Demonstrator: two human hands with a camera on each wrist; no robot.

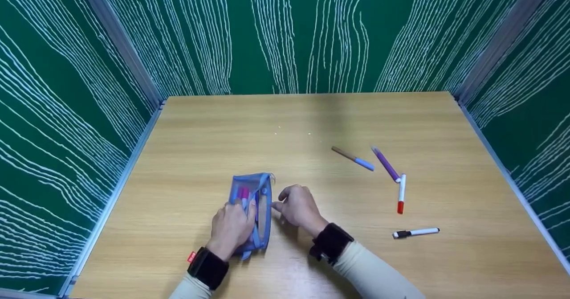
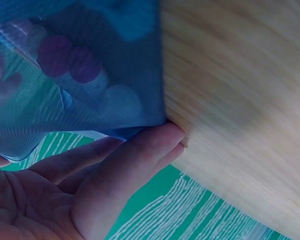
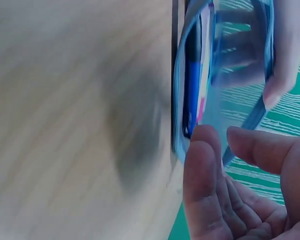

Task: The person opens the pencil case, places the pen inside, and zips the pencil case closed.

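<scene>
A blue see-through mesh pencil case (image 1: 239,182) lies on the table with its top unzipped. My left hand (image 1: 233,227) grips its left side, the thumb over the rim of the opening and the fingers against the outer mesh. Inside show pink-capped markers (image 2: 55,56) and a blue pen (image 3: 192,90). At the right edge of the case is my right hand (image 1: 300,206). Its thumb and forefinger stand slightly apart near the end of the opening in the right wrist view, with nothing plainly held between them.
On the right of the wooden table (image 1: 213,129) lie a brown and blue marker (image 1: 352,158), a purple marker (image 1: 385,164), a red-capped white marker (image 1: 402,192) and a black-capped white marker (image 1: 416,232). Green walls (image 1: 305,36) with white lines enclose the table.
</scene>
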